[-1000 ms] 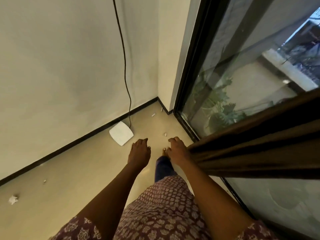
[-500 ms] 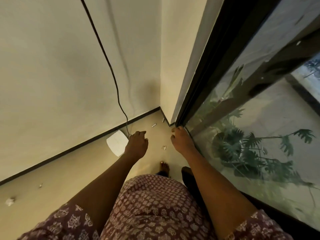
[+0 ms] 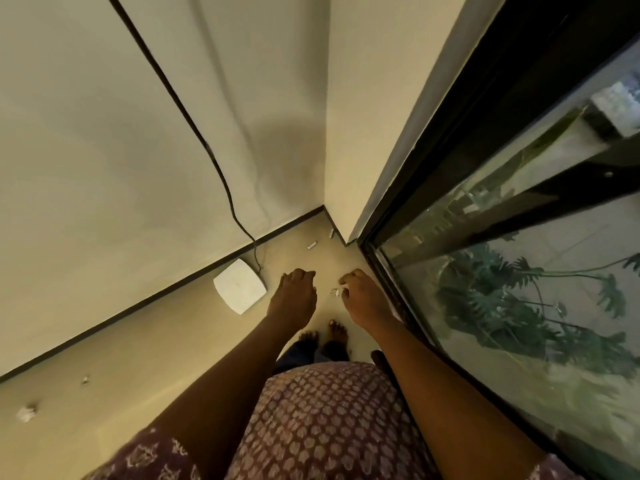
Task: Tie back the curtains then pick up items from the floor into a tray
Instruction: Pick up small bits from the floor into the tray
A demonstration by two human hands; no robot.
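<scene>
I look down at a beige floor in a room corner. My left hand and my right hand hang in front of me, palms down, fingers curled loosely, with nothing in either. A small white scrap lies on the floor between the two hands. Two small white pieces lie nearer the corner. A crumpled white paper and a tiny scrap lie on the floor at the left. No curtain and no tray are in view.
A white square device sits on the floor by the wall, with a black cable running up the wall. A black-framed glass door fills the right side, with plants outside. My bare feet stand just below the hands.
The brown curtain that my right hand touched a second ago has left the view. I have stepped closer to the corner, and both hands have stayed low in front of me.
</scene>
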